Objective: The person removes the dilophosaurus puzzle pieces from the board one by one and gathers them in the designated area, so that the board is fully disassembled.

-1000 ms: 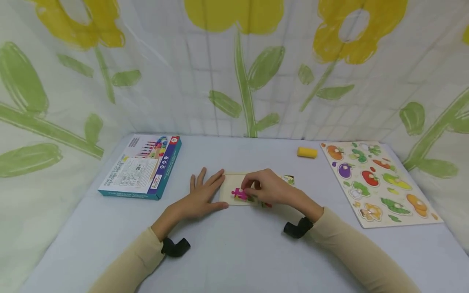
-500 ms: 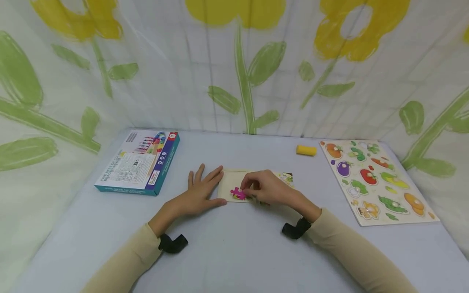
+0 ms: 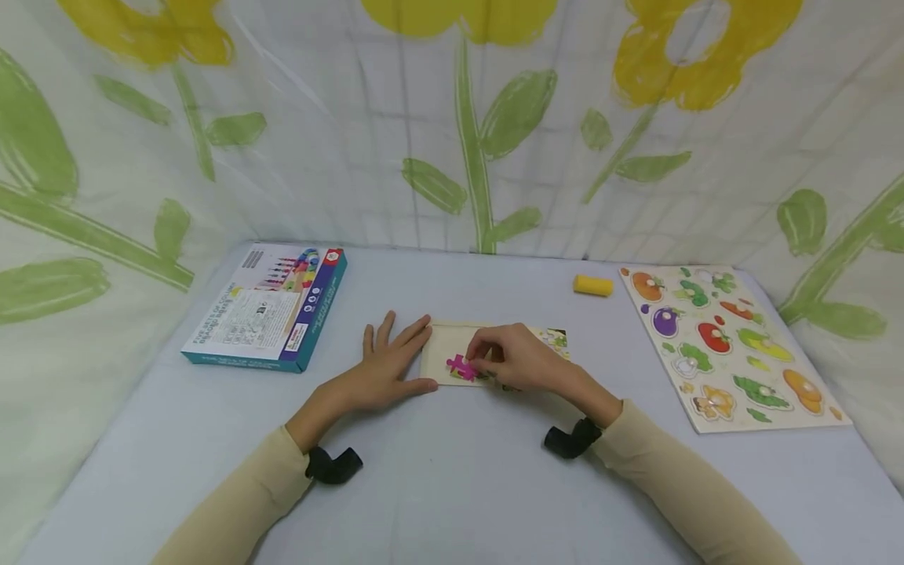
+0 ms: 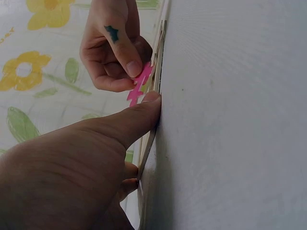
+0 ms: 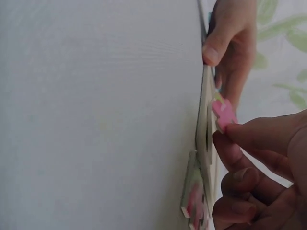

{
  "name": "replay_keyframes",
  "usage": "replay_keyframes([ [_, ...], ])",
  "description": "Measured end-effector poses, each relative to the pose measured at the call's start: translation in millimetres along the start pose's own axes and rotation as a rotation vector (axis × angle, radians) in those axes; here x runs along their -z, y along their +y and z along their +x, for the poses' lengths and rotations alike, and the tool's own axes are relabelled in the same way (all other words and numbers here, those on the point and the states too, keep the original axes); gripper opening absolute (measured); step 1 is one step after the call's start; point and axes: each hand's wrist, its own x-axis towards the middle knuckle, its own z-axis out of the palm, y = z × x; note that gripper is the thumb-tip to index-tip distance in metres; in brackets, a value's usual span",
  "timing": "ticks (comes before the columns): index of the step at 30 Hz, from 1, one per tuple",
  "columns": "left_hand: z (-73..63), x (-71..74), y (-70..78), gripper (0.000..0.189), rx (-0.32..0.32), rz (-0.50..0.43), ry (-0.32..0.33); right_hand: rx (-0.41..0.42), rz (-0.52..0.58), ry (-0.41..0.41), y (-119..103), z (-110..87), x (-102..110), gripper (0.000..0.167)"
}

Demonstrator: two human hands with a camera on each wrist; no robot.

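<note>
My right hand [image 3: 519,358] pinches a pink jigsaw piece [image 3: 461,366] between thumb and fingers, above the pale wooden puzzle tray [image 3: 439,343]. In the right wrist view the jigsaw piece [image 5: 223,114] is tilted, standing out from the tray's face. My left hand [image 3: 381,369] lies at the tray's left end, fingers spread, with the thumb [image 4: 146,108] and fingertips touching its edge. Part of the tray is hidden behind my right hand. Other puzzle pieces [image 5: 194,194] lie at the tray's right end, one overlapping its edge.
A flat game box [image 3: 261,310] lies at the back left of the table. To the right is a board of vegetable pictures [image 3: 734,349]. A yellow cylinder [image 3: 593,285] lies at the back, near that board. A flower-printed curtain [image 3: 339,157] hangs behind the table.
The head view has shifted slightly. My right hand keeps its pinch on the pink jigsaw piece, which has turned a little over the tray. The left hand stays at the tray's left end.
</note>
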Motion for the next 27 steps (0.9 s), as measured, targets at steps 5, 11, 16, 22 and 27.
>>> replay_keyframes([
  [5, 0.6, 2.2, 2.2, 0.091, 0.003, -0.008, 0.003, -0.024, 0.004, 0.004, 2, -3.0, 9, 0.010],
  [11, -0.2, 3.4, 2.6, 0.091, 0.002, 0.004, 0.007, -0.055, 0.007, 0.049, 3, -15.0, 26, 0.009],
  [16, -0.3, 3.9, 1.5, 0.091, -0.005, 0.002, 0.001, -0.082, -0.010, 0.067, 5, -32.9, 39, 0.009],
  [22, 0.5, 3.6, -1.2, 0.090, -0.011, 0.005, 0.005, -0.115, -0.031, 0.086, 16, -53.2, 46, 0.010],
  [27, 1.6, 0.9, -3.2, 0.090, -0.015, 0.000, 0.005, -0.148, -0.042, 0.088, 26, -69.8, 48, 0.011],
])
